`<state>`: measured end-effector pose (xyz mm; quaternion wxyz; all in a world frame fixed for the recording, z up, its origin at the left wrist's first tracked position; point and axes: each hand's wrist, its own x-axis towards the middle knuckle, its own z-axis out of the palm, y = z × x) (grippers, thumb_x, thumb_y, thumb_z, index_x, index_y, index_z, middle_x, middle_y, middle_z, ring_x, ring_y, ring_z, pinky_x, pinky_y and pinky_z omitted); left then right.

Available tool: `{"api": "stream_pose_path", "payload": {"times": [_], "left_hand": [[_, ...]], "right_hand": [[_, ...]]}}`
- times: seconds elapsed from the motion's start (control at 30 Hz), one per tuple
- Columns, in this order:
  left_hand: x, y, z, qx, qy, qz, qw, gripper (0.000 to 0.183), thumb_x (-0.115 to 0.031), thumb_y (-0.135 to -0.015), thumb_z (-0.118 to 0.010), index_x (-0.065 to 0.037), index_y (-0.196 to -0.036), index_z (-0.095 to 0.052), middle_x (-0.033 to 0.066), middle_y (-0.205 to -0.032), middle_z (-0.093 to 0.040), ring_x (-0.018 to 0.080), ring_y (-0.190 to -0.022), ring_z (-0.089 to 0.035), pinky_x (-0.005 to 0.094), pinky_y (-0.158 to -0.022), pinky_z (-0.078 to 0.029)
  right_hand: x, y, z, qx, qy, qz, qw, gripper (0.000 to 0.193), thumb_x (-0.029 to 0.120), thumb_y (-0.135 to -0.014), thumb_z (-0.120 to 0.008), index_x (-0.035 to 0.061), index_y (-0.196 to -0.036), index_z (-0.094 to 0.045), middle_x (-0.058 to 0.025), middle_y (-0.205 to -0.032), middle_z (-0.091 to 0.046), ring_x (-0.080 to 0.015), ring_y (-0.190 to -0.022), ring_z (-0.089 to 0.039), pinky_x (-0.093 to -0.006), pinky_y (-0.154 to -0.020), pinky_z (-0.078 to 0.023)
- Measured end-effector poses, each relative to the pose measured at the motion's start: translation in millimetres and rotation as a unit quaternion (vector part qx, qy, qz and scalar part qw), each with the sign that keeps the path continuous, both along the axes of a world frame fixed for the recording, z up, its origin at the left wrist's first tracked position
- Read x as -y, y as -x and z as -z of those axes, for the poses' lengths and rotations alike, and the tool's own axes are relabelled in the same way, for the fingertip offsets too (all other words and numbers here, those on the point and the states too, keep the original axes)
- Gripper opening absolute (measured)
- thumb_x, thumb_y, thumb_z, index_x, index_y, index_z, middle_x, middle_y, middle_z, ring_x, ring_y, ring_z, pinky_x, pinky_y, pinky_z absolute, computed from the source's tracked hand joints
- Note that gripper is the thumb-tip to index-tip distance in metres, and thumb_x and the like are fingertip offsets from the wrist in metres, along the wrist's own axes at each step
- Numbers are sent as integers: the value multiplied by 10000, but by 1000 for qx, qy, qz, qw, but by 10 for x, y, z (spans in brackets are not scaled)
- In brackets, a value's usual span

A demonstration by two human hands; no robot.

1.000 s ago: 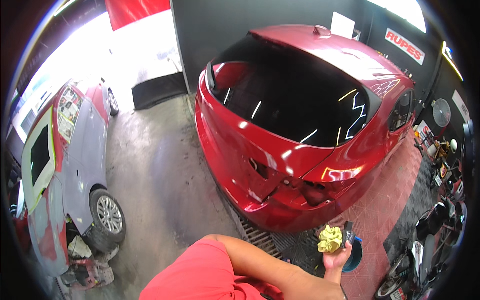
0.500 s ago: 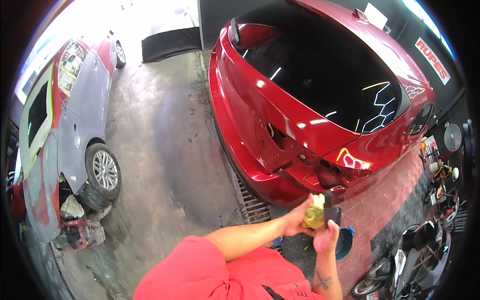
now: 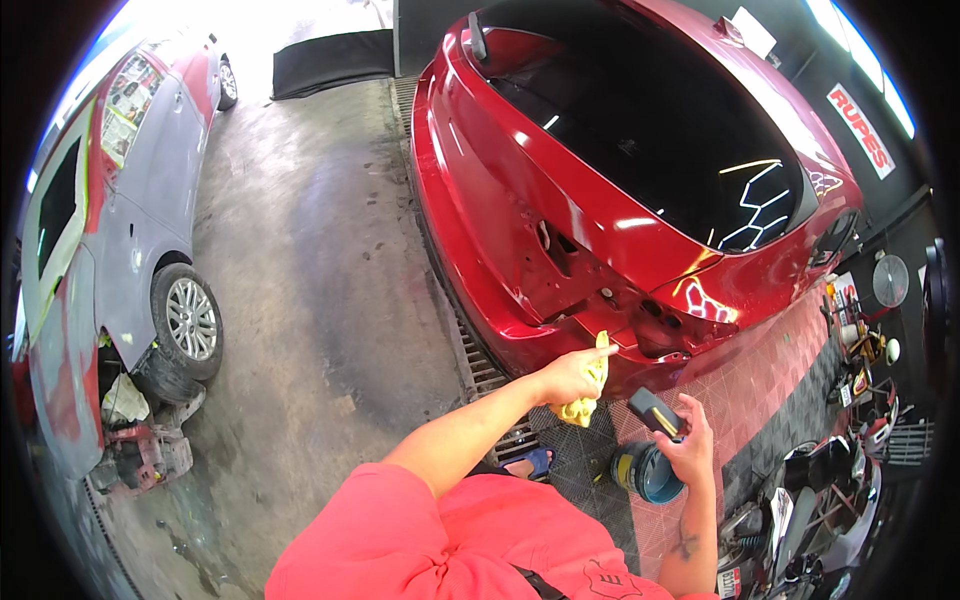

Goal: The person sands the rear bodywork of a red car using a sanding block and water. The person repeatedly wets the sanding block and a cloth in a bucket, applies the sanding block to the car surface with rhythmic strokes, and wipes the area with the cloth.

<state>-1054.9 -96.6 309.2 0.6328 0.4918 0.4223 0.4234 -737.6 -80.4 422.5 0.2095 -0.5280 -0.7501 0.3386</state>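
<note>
My left hand [image 3: 572,380] is closed round a crumpled yellow cloth [image 3: 580,410], which hangs below the fingers and pokes up above them. One finger reaches toward the lower rear of a glossy red car [image 3: 500,230], near its bare tail-lamp recess [image 3: 650,325]; whether it touches the paint I cannot tell. In my right hand [image 3: 692,445] is a small black block [image 3: 657,412] with a yellowish strip along it, gripped at one end and held apart from the car. Under the block, a dark bucket [image 3: 650,474] stands on the tiled floor.
At the left stands a car [image 3: 150,200] in grey primer with its rear bumper off. A floor grate [image 3: 480,365] runs beside the red car. Motorcycles [image 3: 810,490] and a round fan [image 3: 890,280] are along the right. My blue sandal [image 3: 535,462] shows below.
My hands have moved apart: the left, with the yellow cloth, went left and up toward the car, while the right carried the black block slightly right. More of the bucket shows now.
</note>
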Motion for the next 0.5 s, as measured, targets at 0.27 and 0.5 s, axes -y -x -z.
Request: {"api": "stream_pose_path", "payload": {"times": [0.27,0.5], "left_hand": [[190,-453,-259,-388,-199,64,898,1069,-526,-704,-993,-185,-1630,-583,180,-1513,-595,401,-1284,-706,514,-1043,-608],[322,-498,-214,-307,-148,35,939,686,-540,-781,-940,-111,-1301,-812,143,-1347,-699,353,-1226,-724,486,-1020,-602]], "right_hand": [[45,471,-171,117,-111,-165,973,553,49,-740,-881,55,-1275,-740,-168,-1190,-776,-393,-1068,-761,-461,-935,-607],[23,465,-141,-59,89,-141,984,772,-54,-822,-852,55,-1534,-573,-116,-1248,-769,-248,-1160,-751,-394,-1046,-595]]}}
